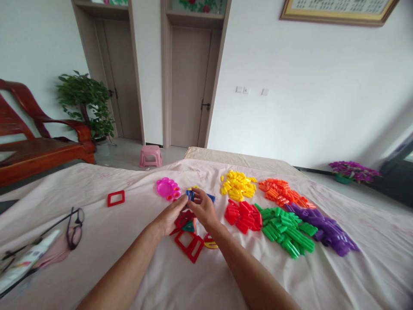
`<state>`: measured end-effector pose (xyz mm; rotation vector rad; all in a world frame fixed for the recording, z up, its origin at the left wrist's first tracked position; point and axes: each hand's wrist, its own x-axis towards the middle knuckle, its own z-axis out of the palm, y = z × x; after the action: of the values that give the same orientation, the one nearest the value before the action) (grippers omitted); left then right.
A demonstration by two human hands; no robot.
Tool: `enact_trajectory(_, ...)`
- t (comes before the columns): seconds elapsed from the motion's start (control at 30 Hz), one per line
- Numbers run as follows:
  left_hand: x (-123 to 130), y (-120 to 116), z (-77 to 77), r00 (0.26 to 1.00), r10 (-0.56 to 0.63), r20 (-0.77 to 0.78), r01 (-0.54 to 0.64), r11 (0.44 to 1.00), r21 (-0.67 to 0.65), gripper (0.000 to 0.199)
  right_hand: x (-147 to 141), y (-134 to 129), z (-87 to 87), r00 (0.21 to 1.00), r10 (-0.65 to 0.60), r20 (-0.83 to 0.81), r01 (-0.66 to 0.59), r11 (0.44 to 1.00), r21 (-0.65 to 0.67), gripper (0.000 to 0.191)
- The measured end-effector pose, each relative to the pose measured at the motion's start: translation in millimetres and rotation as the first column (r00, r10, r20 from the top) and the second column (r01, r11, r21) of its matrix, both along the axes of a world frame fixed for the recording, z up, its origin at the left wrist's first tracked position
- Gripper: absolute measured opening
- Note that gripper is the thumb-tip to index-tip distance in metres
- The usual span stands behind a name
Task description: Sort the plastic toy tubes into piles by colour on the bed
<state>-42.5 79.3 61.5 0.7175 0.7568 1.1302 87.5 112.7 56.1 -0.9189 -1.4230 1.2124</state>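
Near the middle of the cloth, my left hand (173, 214) and my right hand (205, 210) meet, their fingers closed on a small blue plastic piece (189, 195). More blue plastic (211, 198) shows just beyond my right fingers; I cannot tell whether it joins the held piece. Below my hands lie red plastic frames (189, 246), a dark green triangle (189, 226) and a round red-and-yellow piece (210, 242), partly covered by my right wrist. A pink paw-shaped tray (165, 187) with small round wells sits just beyond my left hand.
To the right lie piles of yellow (238, 185), red (242, 216), orange (281, 192), green (287, 230) and purple (325, 229) plastic pieces. A lone red frame (115, 198), glasses (75, 228) and a white tube (30, 258) lie left on the wrinkled cloth (142, 181).
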Motion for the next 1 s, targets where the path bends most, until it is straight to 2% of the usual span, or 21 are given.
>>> enact_trajectory(0.1, -2.4, 3.8, -6.1, 0.996, 0.010, -0.084, -0.011, 1.000, -0.019, 0.047, 0.8, 1.0, 3.9, 0.994, -0.018, -0.111, 0.014, 0.999, -0.033, 0.051)
enact_trajectory(0.2, -3.2, 6.3, -9.2, 0.993, 0.041, -0.109, -0.039, 0.999, 0.019, 0.043, 2.3, 2.6, 5.0, 0.995, 0.002, -0.099, -0.006, 0.999, -0.038, 0.050)
enact_trajectory(0.27, -3.3, 6.7, -8.4, 0.994, 0.056, -0.096, -0.051, 0.997, 0.062, 0.038, 3.3, 2.2, 4.6, 1.000, 0.013, 0.002, -0.013, 1.000, -0.006, 0.049)
enact_trajectory(0.37, -5.2, 6.7, -5.8, 0.998, 0.050, -0.035, -0.046, 0.994, 0.100, 0.033, 6.4, 0.3, 4.7, 0.974, -0.025, 0.226, -0.005, 0.991, 0.135, 0.048)
enact_trajectory(0.5, -12.6, 8.1, -6.0, 0.999, 0.038, 0.029, -0.040, 0.995, 0.088, 0.033, 14.1, -1.4, 9.5, 0.881, -0.083, 0.465, -0.107, 0.924, 0.368, 0.055)
enact_trajectory(0.63, -18.6, 8.3, -8.5, 0.999, -0.035, -0.016, 0.035, 0.997, 0.063, 0.037, 22.1, -2.7, 16.3, 0.797, -0.109, 0.594, -0.216, 0.867, 0.449, 0.063)
enact_trajectory(0.77, -18.4, 6.7, -8.5, 0.994, -0.097, -0.049, 0.099, 0.994, 0.052, 0.041, 29.1, -2.5, 20.0, 0.784, -0.115, 0.610, -0.202, 0.882, 0.425, 0.058)
enact_trajectory(0.9, -18.8, 7.5, -6.9, 0.995, -0.082, -0.052, 0.083, 0.996, 0.026, 0.041, 42.0, 7.9, 23.7, 0.839, -0.016, 0.544, -0.148, 0.955, 0.256, 0.052)
enact_trajectory(0.97, -21.1, 8.6, -6.2, 0.998, -0.045, -0.051, 0.046, 0.999, 0.015, 0.041, 52.3, 16.8, 26.3, 0.809, -0.044, 0.586, -0.103, 0.971, 0.215, 0.052)
enact_trajectory(1.0, -22.5, 9.2, -6.0, 0.999, -0.023, -0.046, 0.024, 1.000, 0.013, 0.041, 57.7, 21.3, 27.7, 0.758, -0.085, 0.647, -0.077, 0.973, 0.219, 0.051)
